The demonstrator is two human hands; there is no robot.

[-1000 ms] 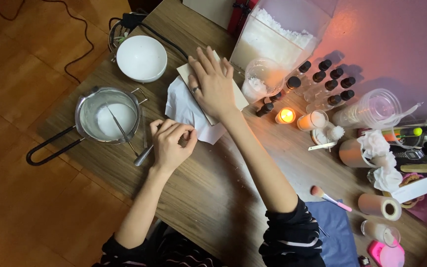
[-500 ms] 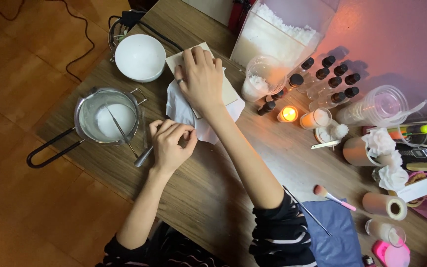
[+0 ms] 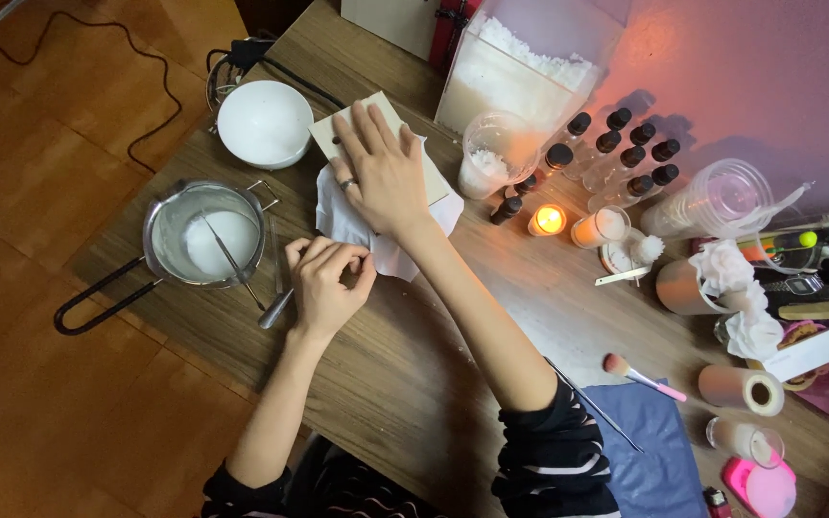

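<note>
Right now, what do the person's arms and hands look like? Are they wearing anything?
Both forearms are bare. The sleeves are dark with thin pale stripes and sit bunched near the elbows, clearest on the right sleeve. The right hand wears a ring on one finger. The left hand shows no ring or glove that I can see. No watch or bracelet shows on either wrist.

A wooden desk [image 3: 405, 384] runs diagonally across the frame. At upper left sit a white bowl [image 3: 265, 122] and a saucepan [image 3: 205, 233]. Centre right holds a lit candle [image 3: 547, 220] and dark-capped bottles [image 3: 626, 153]; a blue cloth [image 3: 659, 451] lies lower right.
</note>
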